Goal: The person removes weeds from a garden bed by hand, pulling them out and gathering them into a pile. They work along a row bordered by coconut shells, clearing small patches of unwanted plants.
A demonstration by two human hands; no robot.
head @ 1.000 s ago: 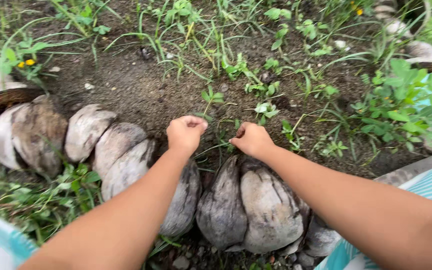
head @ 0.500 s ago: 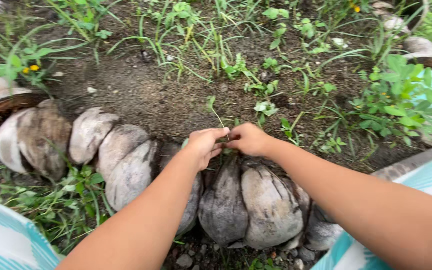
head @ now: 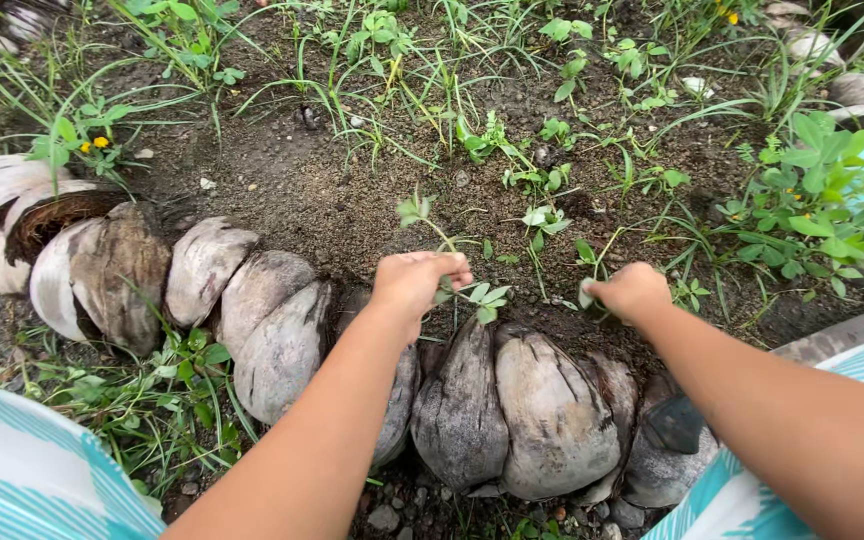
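**Garden bed, both hands down in the weeds**

Outdoor plot: dark bare soil [head: 282, 180] with scattered grass and small weeds, edged along the near side by a curved row of old grey coconut husks [head: 542, 410] set on end. More husks [head: 12, 200] at far left, a few more at top right. Leafy green plant [head: 822, 190] with small yellow flowers at right, partly covering something pale blue. Teal-and-white striped fabric [head: 12, 470] in both bottom corners.

Left hand [head: 414, 282]: fist closed around a small pulled weed [head: 480, 296]. Leaves stick out on the right side of the fist, and a thin stem with a leafy tip [head: 414, 210] rises above the knuckles. Hand sits just past the husk row, over the soil at its inner edge.

Right hand [head: 632, 290]: fingers curled down tight, pinching at a small green sprout [head: 586, 290] at the soil line just left of the knuckles. Cannot tell whether the sprout is out of the ground or rooted; fingertips are hidden under the hand.

Hands are apart, leaves of the held weed between them. Both forearms come in from the bottom edge and cross over the husk row. Other small weeds [head: 542, 220] stand in the soil just beyond both hands
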